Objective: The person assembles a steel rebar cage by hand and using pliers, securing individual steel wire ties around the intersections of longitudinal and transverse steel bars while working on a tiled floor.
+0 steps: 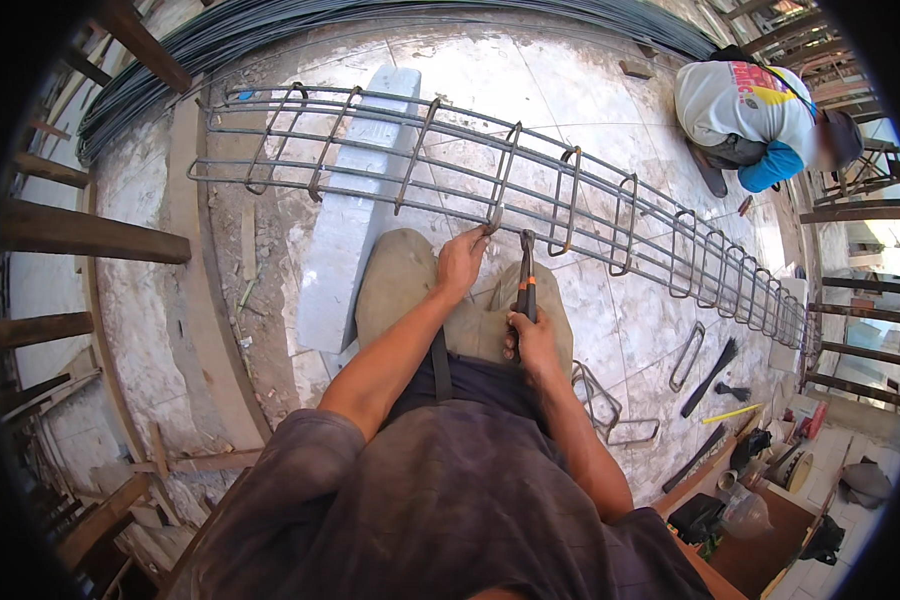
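Note:
A long rebar cage (450,165) of straight bars with square stirrups stretches in front of me from the left to the far right. My left hand (461,258) is closed at the near bar, its fingertips pinched by the foot of a stirrup (504,172); what is between them is too small to make out. In my right hand (532,342) is a pair of pincers (526,280) with dark and orange handles. Their jaws point up, close to the near bar and just right of my left fingers. Whether the jaws touch the bar, I cannot tell.
A pale block (342,240) props up the cage's left part. Loose stirrups (595,400) and bundles of tie wire (710,378) lie on the floor to the right. Long bars (300,30) run along the back. Another person (750,110) crouches at the far right. Wooden posts (95,232) stand left.

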Motion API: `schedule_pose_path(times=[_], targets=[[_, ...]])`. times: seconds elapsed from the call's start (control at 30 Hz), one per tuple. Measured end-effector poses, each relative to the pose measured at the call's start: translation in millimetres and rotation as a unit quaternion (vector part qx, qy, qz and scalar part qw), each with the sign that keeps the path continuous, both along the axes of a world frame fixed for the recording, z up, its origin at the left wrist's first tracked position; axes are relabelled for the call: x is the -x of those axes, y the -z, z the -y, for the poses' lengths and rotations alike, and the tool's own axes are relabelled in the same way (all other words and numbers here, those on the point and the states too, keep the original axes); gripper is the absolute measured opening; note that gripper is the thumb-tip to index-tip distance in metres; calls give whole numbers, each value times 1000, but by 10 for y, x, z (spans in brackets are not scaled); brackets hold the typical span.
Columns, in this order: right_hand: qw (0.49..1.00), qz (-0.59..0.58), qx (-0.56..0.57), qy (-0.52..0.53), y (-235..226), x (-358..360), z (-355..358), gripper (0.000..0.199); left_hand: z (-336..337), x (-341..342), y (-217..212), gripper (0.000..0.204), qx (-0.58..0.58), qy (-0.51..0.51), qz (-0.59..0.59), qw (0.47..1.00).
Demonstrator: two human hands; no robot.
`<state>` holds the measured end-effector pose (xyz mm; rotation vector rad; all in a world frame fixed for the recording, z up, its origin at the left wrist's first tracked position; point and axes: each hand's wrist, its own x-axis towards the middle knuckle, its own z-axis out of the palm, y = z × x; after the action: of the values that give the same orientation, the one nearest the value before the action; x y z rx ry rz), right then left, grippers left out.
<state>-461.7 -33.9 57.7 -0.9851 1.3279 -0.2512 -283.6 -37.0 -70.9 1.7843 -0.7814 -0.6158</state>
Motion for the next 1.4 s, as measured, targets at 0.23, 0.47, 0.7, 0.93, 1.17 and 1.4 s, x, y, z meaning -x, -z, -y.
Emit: schedule_pose_path(times=[0.23, 0.47, 0.7, 0.93, 1.17, 1.4], targets=[[961, -87, 141, -222, 205, -62, 22, 33, 26, -41, 62, 25, -65, 46, 5, 997], [981, -99, 95, -137, 253, -337, -184, 38, -4, -74, 290, 25, 0, 0, 25, 1000], [999, -2, -36, -33, 121, -411, -166, 23, -25, -55, 168, 29, -12, 28, -1, 1000], [987, -25, 16, -157, 191, -403, -181, 22, -32, -109, 265, 29, -40, 24, -8, 999], [993, -30, 18, -116, 233, -410, -211, 22, -1, -47, 216, 31, 18, -20, -21, 999], [988, -42, 70, -130, 285, -400, -250, 22, 11, -83, 154, 29, -95, 37, -10, 995]])
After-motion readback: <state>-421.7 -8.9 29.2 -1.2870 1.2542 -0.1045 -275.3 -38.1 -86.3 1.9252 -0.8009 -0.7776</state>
